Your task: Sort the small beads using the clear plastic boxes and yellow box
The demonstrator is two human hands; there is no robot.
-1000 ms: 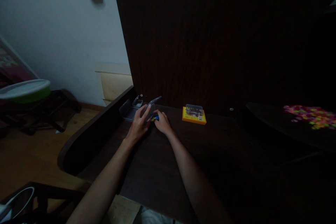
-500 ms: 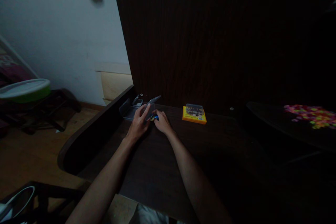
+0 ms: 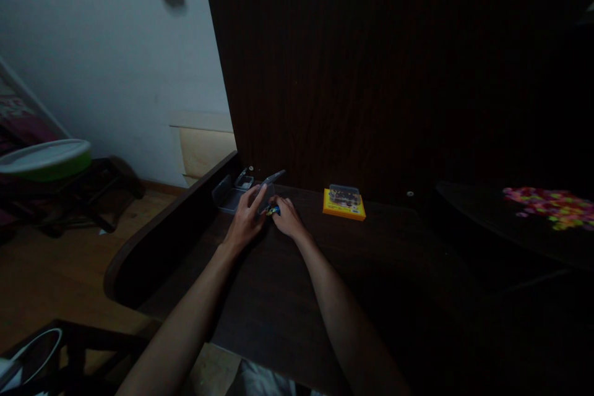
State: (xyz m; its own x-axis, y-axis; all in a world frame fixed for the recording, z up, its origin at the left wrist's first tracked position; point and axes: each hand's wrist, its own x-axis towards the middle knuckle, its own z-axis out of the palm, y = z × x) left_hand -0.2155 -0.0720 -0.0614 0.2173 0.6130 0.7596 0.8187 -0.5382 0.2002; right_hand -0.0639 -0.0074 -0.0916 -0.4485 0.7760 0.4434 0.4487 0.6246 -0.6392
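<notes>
My left hand [image 3: 245, 218] is at the far part of the dark desk, its fingers closed at the near side of a small clear plastic box [image 3: 275, 178], whose lid stands tilted up. Close beside it on the right, my right hand [image 3: 286, 218] is bent inward with its fingers closed on a small blue and yellow piece [image 3: 273, 210]; its kind is too small and dim to make out. The fingers hide most of the box's inside. Just left of my left hand lies another clear box [image 3: 227, 199] with its lid raised, with a smaller clear case [image 3: 244, 182] behind it.
A yellow box [image 3: 344, 211] lies to the right, with a clear case [image 3: 344, 194] holding small bits on top. Farther right is a pile of colourful pieces [image 3: 552, 205] on a dark surface. A raised side board [image 3: 171, 216] edges the desk at left; a dark panel [image 3: 325, 74] rises behind.
Both hands stay almost in place around the clear box. The blue and yellow piece shows slightly more at my right fingertips. The whole view has shifted very slightly.
</notes>
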